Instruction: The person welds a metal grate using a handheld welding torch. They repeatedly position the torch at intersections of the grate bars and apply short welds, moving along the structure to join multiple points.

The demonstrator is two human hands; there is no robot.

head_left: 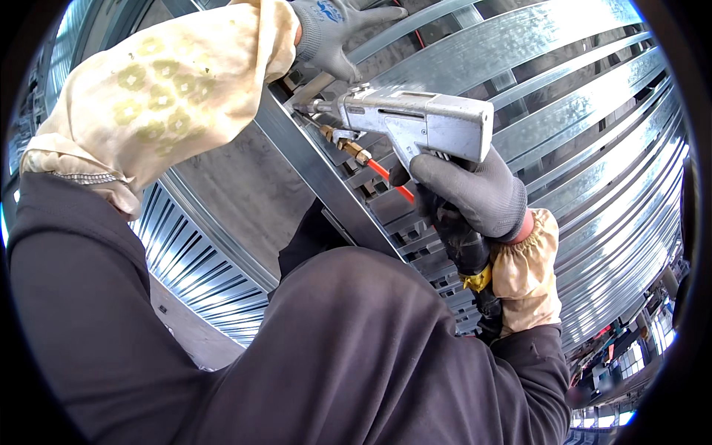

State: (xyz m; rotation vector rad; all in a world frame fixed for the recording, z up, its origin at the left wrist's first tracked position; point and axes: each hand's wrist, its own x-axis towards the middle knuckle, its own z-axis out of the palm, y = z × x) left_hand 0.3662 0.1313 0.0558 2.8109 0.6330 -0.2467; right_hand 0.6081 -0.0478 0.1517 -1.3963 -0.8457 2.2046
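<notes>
My right hand [482,194], in a grey glove, wraps round the handle of a silver pistol-grip tool [437,122]. Its narrow nozzle end points left, close to a metal channel [326,189]. Below the tool's barrel run a brass fitting [348,146] and a red hose [391,180]. A thick black cable [463,245], bound with yellow tape [477,279], hangs from the handle along my right forearm. At the top, my left hand [337,33], gloved in grey, has its fingers spread beside the metalwork near the nozzle. Whether it touches the metal I cannot tell.
Shiny metal strips [571,89] lie in stacked rows across the right side. Another bundle of ribbed metal [200,259] is at lower left, beside a grey floor [241,185]. My bent knee [356,311] fills the lower middle. Cream sleeve covers [163,96] bulge over both forearms.
</notes>
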